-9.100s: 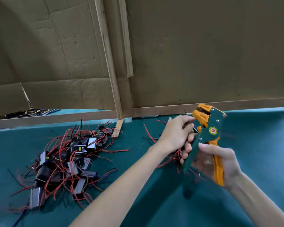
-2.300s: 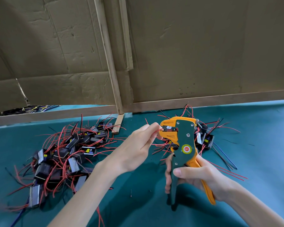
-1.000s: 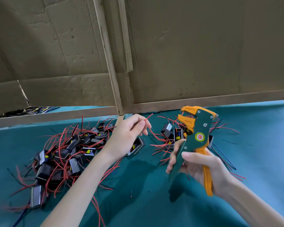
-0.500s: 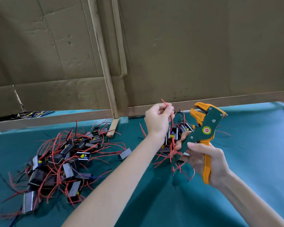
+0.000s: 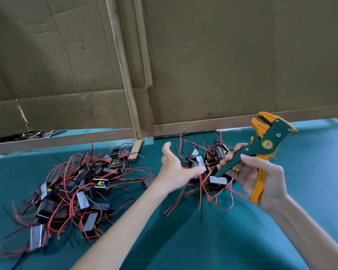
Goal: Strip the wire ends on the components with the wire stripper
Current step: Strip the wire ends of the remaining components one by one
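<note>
Seen from a head camera: a person's left hand, blurred, hovers over the green bench. Its grip is wide open, fingers spread, holding nothing. The right hand has its grip curled round the handles of the wire stripper, raised with the orange head up and no wire seen in its jaws.

The step appears to be picking the next component. It would be best to pinch one red wire near its free end, lift it clear of the tangle, and feed only the tip squarely into the jaws.

The smaller pile of components lies just beside the left fingertips, between the two hands and below the stripper's head. A larger pile lies well apart to the left.
</note>
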A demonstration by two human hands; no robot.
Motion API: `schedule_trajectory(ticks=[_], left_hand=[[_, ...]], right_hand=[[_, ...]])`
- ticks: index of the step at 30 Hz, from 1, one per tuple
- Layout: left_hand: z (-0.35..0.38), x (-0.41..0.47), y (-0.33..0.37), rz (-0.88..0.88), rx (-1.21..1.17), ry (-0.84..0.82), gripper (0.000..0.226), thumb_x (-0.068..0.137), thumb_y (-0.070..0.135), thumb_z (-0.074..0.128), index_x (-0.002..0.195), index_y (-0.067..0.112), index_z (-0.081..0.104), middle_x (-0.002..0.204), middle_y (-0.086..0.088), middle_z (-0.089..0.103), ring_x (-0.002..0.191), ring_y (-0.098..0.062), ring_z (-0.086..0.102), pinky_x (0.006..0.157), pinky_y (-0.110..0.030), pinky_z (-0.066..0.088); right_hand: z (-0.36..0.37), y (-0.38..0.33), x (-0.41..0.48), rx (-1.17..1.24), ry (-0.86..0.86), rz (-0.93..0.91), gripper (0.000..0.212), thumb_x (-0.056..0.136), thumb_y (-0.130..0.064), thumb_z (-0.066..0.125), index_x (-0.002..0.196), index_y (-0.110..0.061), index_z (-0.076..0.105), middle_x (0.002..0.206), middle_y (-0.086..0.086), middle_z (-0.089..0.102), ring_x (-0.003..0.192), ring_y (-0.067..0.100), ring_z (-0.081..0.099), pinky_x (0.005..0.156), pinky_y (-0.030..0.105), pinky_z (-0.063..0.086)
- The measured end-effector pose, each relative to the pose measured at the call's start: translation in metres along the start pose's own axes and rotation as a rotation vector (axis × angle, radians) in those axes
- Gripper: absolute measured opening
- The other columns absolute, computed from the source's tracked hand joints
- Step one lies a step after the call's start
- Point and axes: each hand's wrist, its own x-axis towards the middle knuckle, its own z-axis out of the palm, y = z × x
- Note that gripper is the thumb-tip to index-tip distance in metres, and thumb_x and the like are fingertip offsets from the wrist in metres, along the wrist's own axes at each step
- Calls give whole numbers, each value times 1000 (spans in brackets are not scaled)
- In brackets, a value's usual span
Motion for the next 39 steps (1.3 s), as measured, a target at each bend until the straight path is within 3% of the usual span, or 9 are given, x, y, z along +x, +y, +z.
schedule_trajectory(ticks=[2, 5, 12, 17, 22, 25, 29, 34, 39], left_hand=[[10, -4, -5, -95, 23, -135, 131, 78, 36, 76, 142, 18, -36, 128, 0, 49, 117, -18, 51, 92, -17, 34], [31, -3, -3, -43, 111, -54, 127, 83, 22, 70, 134, 17, -47, 88, -2, 64, 81, -21, 61, 62, -17, 41], [71, 8, 10, 94, 229, 23, 102, 92, 14, 54, 143, 13, -34, 140, -25, 44, 99, -41, 58, 73, -37, 43], [76, 19, 19, 158, 120, -241, 101, 92, -1, 50, 139, 14, -39, 145, -26, 41, 122, -41, 50, 101, -41, 40], [29, 13, 22, 169, 130, -384, 89, 90, -5, 55, 153, 29, 2, 158, -26, -4, 146, -35, -7, 119, -37, 12], [-29, 0, 17, 273, 125, -275, 72, 87, 3, 64, 144, 36, 35, 149, 12, 31, 139, -12, 27, 110, -24, 24], [-86, 0, -2, 166, 382, 171, 13, 89, 14, 61, 93, 27, 63, 97, 7, 63, 91, -16, 59, 75, -25, 41], [-101, 8, -32, -136, 846, -143, 23, 82, 34, 69, 98, 17, 71, 104, 0, 70, 97, -20, 64, 82, -30, 51], [-102, 9, -42, -118, 803, -255, 33, 75, 38, 78, 102, 21, 69, 104, 4, 67, 94, -14, 61, 76, -25, 47]], right_hand=[[0, 0, -1, -15, -6, -1, 15, 81, -6, 45, 88, -8, 59, 80, 15, 62, 76, 33, 65, 73, 43, 57], [2, 2, -3, -33, -32, 9, 15, 79, -7, 48, 90, -6, 58, 80, 16, 62, 76, 35, 64, 73, 43, 57], [2, 1, -2, -65, -41, 34, 23, 69, -14, 60, 90, -6, 58, 81, 19, 60, 77, 36, 62, 78, 46, 56], [0, -3, -1, 54, -24, 59, 14, 76, -10, 52, 86, -7, 61, 79, 15, 61, 77, 33, 63, 77, 40, 57], [3, 1, -3, 117, -1, 154, 18, 80, -8, 43, 88, -7, 59, 79, 15, 62, 76, 32, 64, 76, 41, 58], [7, 7, -4, 88, -20, 187, 16, 77, -6, 49, 92, -4, 56, 79, 17, 60, 74, 33, 64, 75, 44, 58], [11, 15, -7, 11, -51, 228, 22, 71, -6, 58, 93, -3, 58, 81, 20, 60, 75, 37, 64, 74, 47, 57], [15, 24, -11, -68, -76, 250, 25, 72, -6, 58, 96, -1, 59, 82, 23, 60, 76, 40, 63, 74, 49, 55], [16, 26, -12, -90, -87, 254, 24, 73, -6, 58, 96, -1, 59, 83, 24, 60, 76, 40, 63, 74, 49, 55]])
